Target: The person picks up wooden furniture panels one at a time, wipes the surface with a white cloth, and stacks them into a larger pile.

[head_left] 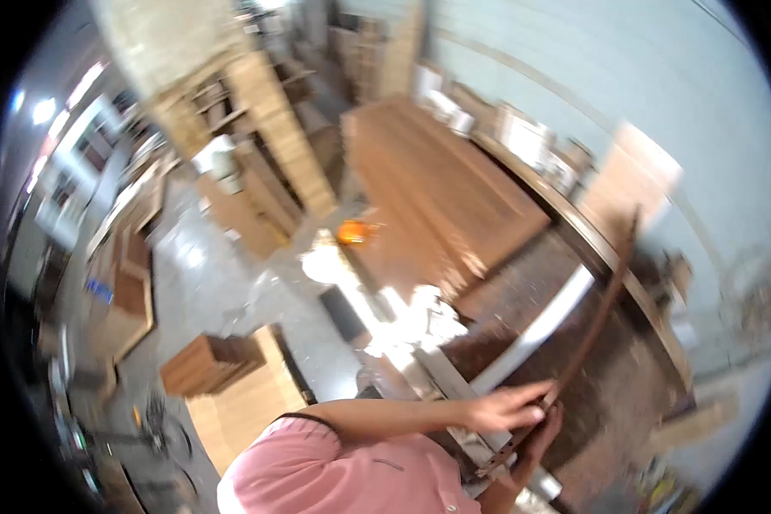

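Observation:
A long, thin brown wooden strip (593, 330) slants from the upper right down toward my body and bows slightly along its length. My left hand (510, 408) reaches across from the left, its fingers closed on the strip near its lower part. Just beside and below it, my right hand (541, 437) grips the same strip, partly covered by the left hand and the strip. The strip's far end rises in front of a pale board by the wall. Under the hands lies a dark brown work surface (565, 467), with a white strip (535, 330) across it. Motion blurs fine detail.
A large brown wooden panel (437, 184) lies beyond the work surface. An orange object (352, 231) is left of it. Small boxes (522, 137) line a ledge along the wall. Stacked brown boards (212, 364) rest on a light tabletop (248, 409) at left.

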Motion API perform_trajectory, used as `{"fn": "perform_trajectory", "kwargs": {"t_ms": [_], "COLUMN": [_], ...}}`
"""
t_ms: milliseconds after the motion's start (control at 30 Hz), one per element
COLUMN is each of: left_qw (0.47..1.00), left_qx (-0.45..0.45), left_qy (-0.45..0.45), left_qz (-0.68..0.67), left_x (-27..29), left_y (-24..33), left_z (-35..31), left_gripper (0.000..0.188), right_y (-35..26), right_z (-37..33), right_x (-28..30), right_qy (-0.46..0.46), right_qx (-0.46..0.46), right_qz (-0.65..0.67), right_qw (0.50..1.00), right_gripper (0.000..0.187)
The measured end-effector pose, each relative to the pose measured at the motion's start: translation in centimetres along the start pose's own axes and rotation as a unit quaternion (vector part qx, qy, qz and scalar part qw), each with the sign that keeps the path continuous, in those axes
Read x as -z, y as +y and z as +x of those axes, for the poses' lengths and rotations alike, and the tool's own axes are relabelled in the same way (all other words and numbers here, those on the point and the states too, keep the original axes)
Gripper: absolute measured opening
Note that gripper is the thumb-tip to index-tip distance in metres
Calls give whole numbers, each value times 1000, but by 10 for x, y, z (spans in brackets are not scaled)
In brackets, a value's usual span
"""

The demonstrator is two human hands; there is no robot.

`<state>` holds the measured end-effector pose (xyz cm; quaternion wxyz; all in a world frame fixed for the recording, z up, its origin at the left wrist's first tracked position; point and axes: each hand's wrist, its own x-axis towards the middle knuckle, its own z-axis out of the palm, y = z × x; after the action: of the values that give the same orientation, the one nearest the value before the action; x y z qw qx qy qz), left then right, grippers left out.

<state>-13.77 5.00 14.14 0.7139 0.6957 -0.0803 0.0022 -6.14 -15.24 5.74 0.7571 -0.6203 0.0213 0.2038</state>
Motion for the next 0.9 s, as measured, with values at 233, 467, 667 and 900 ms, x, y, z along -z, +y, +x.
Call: {"fn": "perform_trajectory", "kwargs": {"t_ms": [233,467,667,900], "left_qw": [970,828,734,723], "left_qx": [-166,-213,-264,-307], "left_qy": [151,461,549,556], "left_qz": [-89,-239,-300,-272], "left_x": [77,213,266,302], "left_y": [147,212,213,182], "left_z": [-28,-107,-184,-219], "left_gripper": [63,66,23,44], "right_y": [-54,-158,-145,-143], "right_z": [92,11,-3,-29], "right_x": [-46,-160,-207,-247], "right_qy": [-28,-148,-171,-211], "right_qx": [268,367,381,413], "right_qz": [-93,-534,-491,-498], "right_qw": [959,747,764,733], "right_gripper": [60,72,74,70]}}
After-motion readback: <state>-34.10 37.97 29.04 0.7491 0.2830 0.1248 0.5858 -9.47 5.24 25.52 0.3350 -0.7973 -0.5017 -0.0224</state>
